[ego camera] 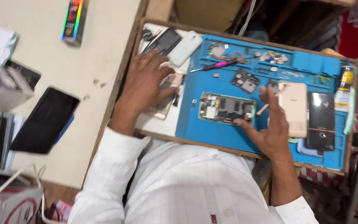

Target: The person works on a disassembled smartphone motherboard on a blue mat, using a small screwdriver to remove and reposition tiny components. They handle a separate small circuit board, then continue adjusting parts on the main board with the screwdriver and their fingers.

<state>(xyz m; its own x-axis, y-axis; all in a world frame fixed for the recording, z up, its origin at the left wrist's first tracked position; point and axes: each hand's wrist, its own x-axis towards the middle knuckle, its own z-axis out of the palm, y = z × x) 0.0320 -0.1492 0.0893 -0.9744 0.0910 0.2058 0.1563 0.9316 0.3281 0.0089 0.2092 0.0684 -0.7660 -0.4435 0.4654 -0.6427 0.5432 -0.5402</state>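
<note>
- Opened phone board (227, 108) lies flat on the blue work mat (195, 124), about mid-mat, closer to the near edge. Its long axis runs left-right across the picture, tilted just a touch so the right end sits a bit nearer.
- Right hand (272, 126) is open with fingers spread, not gripping anything. One fingertip presses on the near right corner of the board, and the thumb sticks up toward the beige phone back (293, 108) just right of it.
- Left hand (143, 85) rests palm-down with loose fingers on a pinkish phone piece (166, 97) at the left edge of the mat. It's covering it rather than clenching; can't tell if it's really pinched.
- Pink-handled screwdriver (216, 65) lies farther back, tip pointing left.
- Black phone (321, 120) sits right of the beige one, both long-axis near-to-far.
- Dark keypad phone (162, 42) and a white case (186, 48) are at the far left corner.
- Big black slab phone (45, 120) on the cream table (100, 45), well left.
</note>
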